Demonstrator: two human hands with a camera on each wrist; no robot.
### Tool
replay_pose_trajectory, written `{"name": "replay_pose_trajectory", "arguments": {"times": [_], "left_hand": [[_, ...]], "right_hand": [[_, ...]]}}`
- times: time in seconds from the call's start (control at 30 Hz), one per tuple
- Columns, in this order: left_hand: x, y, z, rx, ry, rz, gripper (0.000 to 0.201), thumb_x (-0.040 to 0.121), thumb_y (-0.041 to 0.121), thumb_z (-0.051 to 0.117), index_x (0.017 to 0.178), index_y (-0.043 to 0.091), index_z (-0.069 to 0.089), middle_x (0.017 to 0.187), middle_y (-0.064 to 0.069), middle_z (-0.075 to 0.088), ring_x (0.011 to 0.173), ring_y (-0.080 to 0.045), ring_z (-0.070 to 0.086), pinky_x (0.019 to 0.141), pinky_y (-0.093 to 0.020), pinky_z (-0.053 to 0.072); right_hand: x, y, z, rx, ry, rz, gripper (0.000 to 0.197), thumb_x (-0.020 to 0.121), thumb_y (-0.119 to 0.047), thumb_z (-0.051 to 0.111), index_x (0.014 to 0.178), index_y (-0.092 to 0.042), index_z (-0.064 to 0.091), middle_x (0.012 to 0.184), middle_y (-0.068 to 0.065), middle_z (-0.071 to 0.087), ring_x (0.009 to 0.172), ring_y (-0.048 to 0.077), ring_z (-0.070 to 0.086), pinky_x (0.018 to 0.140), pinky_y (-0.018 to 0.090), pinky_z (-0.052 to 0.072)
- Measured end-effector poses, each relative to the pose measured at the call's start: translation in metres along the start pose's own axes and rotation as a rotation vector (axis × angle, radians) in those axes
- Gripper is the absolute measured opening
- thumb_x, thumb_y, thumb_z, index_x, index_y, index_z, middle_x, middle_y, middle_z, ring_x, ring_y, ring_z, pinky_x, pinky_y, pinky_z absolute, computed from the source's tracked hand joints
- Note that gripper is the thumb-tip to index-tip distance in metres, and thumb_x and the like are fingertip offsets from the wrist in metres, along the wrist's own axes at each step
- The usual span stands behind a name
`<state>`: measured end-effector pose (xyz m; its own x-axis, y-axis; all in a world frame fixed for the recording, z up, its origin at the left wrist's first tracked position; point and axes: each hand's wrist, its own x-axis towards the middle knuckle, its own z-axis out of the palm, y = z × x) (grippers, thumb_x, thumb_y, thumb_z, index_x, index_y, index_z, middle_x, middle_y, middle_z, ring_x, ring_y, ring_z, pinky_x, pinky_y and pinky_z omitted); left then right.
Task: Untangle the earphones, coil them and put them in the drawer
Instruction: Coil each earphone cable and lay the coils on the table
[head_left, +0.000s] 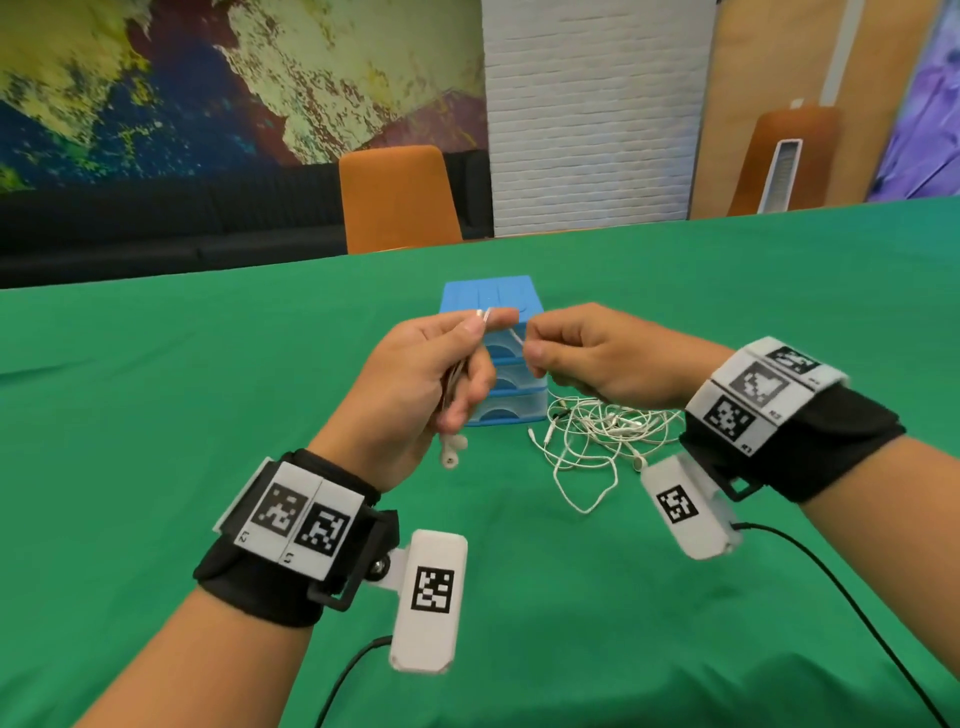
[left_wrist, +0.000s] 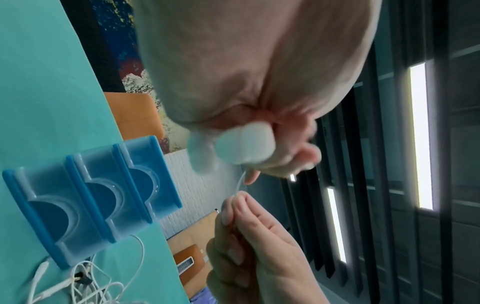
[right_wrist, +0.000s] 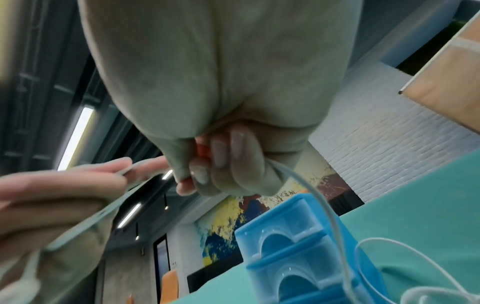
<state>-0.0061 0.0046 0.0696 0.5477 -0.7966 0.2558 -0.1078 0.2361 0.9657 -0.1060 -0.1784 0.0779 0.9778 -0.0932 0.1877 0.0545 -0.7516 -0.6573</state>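
In the head view my left hand (head_left: 480, 325) grips a folded bunch of white earphone cable (head_left: 454, 376) above the table, and two earbuds (head_left: 451, 451) hang below its fist. The right hand (head_left: 534, 345) pinches a short stretch of that same cable close beside the left fingertips. From the left wrist the earbuds (left_wrist: 244, 144) show under my palm, with the thin cable (left_wrist: 240, 183) running to the right hand (left_wrist: 241, 207). A tangled heap of white earphones (head_left: 597, 431) lies on the green cloth by the blue drawer unit (head_left: 491, 299), whose three drawers look closed.
The green table (head_left: 208, 389) stretches wide on both sides. An orange chair (head_left: 397, 197) stands behind its far edge. Black leads trail from both wrist cameras across the near cloth. In the right wrist view a cable (right_wrist: 324, 207) drops from my fist past the drawer unit (right_wrist: 285, 246).
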Motion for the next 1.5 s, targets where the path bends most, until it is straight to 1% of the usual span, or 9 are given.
{"name": "replay_pose_trajectory", "arguments": {"times": [0.13,0.33,0.57,0.7,0.87,1.07,1.3,1.4,1.5], "left_hand": [[-0.002,-0.002,0.004,-0.169,-0.009,-0.035,0.029,0.104,0.007,0.043,0.13,-0.001,0.054,0.088,-0.013,0.076,0.068,-0.012,0.074,0.053,-0.013,0.054],[0.005,-0.015,0.003,-0.273,0.078,0.057,0.05,0.101,-0.01,0.041,0.15,-0.002,0.034,0.137,-0.021,0.06,0.121,-0.018,0.064,0.096,-0.022,0.054],[0.004,-0.016,0.0,0.202,-0.014,0.049,0.05,0.107,0.004,0.04,0.155,0.008,0.029,0.127,-0.002,0.07,0.097,-0.015,0.073,0.094,-0.055,0.05],[0.0,-0.01,0.005,0.321,-0.098,0.087,0.032,0.108,0.02,0.04,0.133,0.011,0.058,0.08,-0.007,0.075,0.039,-0.013,0.047,0.042,-0.032,0.035],[-0.003,-0.001,0.009,0.147,-0.084,0.053,0.037,0.107,0.019,0.039,0.116,-0.001,0.069,0.048,0.0,0.038,0.04,-0.007,0.022,0.04,-0.022,0.016],[-0.004,0.007,0.015,-0.06,-0.016,0.104,0.032,0.106,0.013,0.042,0.132,0.0,0.055,0.081,-0.005,0.075,0.038,-0.004,0.052,0.032,-0.017,0.039],[0.004,-0.007,0.014,-0.188,0.085,0.132,0.051,0.102,-0.004,0.043,0.151,0.005,0.031,0.137,-0.014,0.061,0.115,-0.017,0.068,0.086,-0.022,0.056],[0.005,-0.01,0.014,-0.009,0.041,0.145,0.05,0.103,-0.006,0.04,0.149,0.01,0.031,0.143,-0.014,0.055,0.109,-0.007,0.069,0.09,-0.021,0.055],[0.003,-0.009,0.013,0.24,-0.058,0.137,0.04,0.105,-0.004,0.037,0.145,-0.005,0.038,0.127,-0.015,0.066,0.089,0.001,0.069,0.065,-0.013,0.053]], "right_hand": [[0.0,-0.003,0.017,-0.163,-0.126,-0.004,0.029,0.104,-0.028,0.05,0.08,-0.017,0.061,0.06,-0.013,0.048,0.053,0.004,0.038,0.057,0.022,0.036],[-0.008,-0.022,0.02,-0.221,-0.206,-0.055,0.029,0.103,-0.029,0.051,0.079,-0.017,0.063,0.051,-0.015,0.044,0.049,0.005,0.037,0.052,0.019,0.032],[-0.014,-0.042,-0.014,-0.18,-0.129,-0.114,0.03,0.102,-0.024,0.055,0.075,-0.017,0.065,0.054,-0.004,0.046,0.047,0.005,0.031,0.049,0.019,0.029],[-0.008,-0.041,-0.035,-0.162,0.069,-0.123,0.029,0.102,-0.022,0.055,0.076,-0.013,0.064,0.047,-0.012,0.039,0.043,0.005,0.031,0.044,0.014,0.027],[-0.002,-0.021,-0.036,-0.096,0.206,-0.07,0.03,0.103,-0.025,0.054,0.078,-0.009,0.062,0.051,-0.01,0.035,0.043,0.005,0.026,0.041,0.015,0.025],[-0.005,-0.007,-0.007,0.043,0.121,-0.045,0.027,0.104,-0.024,0.052,0.082,-0.014,0.063,0.051,-0.013,0.039,0.044,0.002,0.028,0.044,0.013,0.027],[-0.019,-0.015,0.006,-0.158,-0.136,-0.071,0.028,0.101,-0.029,0.056,0.079,-0.017,0.068,0.057,-0.008,0.043,0.052,0.007,0.034,0.054,0.025,0.032],[-0.021,-0.029,0.0,-0.188,-0.157,-0.102,0.028,0.101,-0.027,0.057,0.078,-0.017,0.068,0.057,-0.009,0.045,0.053,0.009,0.035,0.055,0.028,0.033],[-0.018,-0.037,-0.017,-0.201,-0.084,-0.126,0.029,0.1,-0.034,0.058,0.077,-0.02,0.068,0.062,-0.007,0.059,0.056,0.023,0.045,0.059,0.036,0.043]]}}
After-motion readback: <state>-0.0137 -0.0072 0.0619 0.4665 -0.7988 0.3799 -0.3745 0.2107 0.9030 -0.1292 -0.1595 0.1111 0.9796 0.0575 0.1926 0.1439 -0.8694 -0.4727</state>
